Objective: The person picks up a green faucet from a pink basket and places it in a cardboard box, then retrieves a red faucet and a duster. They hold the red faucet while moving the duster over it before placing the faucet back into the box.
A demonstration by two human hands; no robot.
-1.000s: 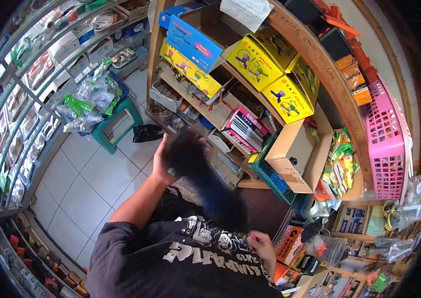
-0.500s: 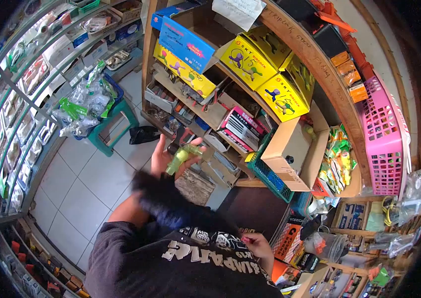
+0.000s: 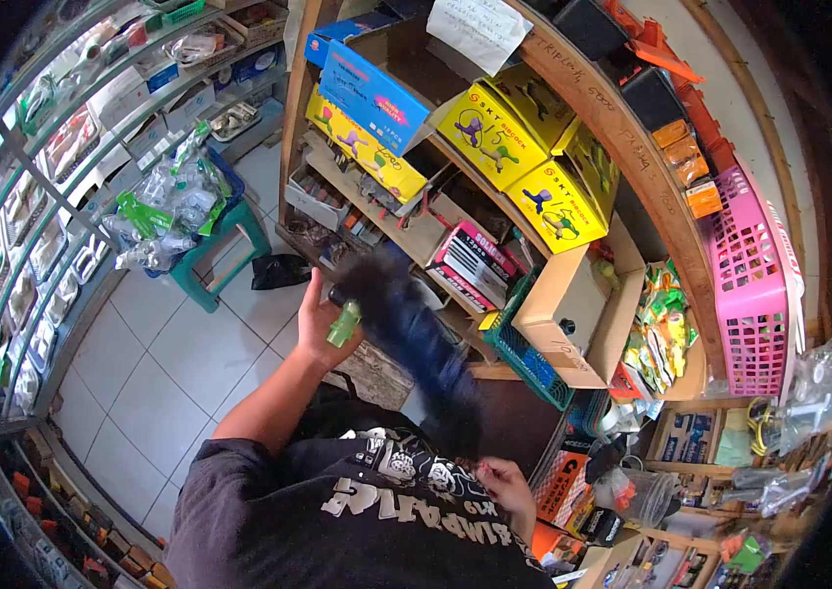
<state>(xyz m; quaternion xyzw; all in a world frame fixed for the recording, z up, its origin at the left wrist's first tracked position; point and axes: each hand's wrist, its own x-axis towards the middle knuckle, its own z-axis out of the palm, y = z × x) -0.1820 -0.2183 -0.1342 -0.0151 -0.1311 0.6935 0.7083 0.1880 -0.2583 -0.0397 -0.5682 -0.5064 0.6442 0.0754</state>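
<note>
My left hand, palm up, is closed around a light green plastic tap with its outlet end showing below the fingers. Across my fingertips and part of the tap sweeps a dark, fluffy duster, smeared by motion. Low in the view by my shirt, my right hand is closed at the lower end of the duster, with a bit of red or pink between the fingers. An open cardboard box on the shelf side holds a similar green tap.
Yellow bibcock boxes and a blue box stand on the wooden shelves ahead. A green stool bears a crate of bagged parts at left. A pink basket hangs at right. White tiles cover the floor.
The duster has swung up and forward from over my left forearm to across my left fingertips. My left hand with the tap has shifted slightly; my right hand stays in nearly the same place.
</note>
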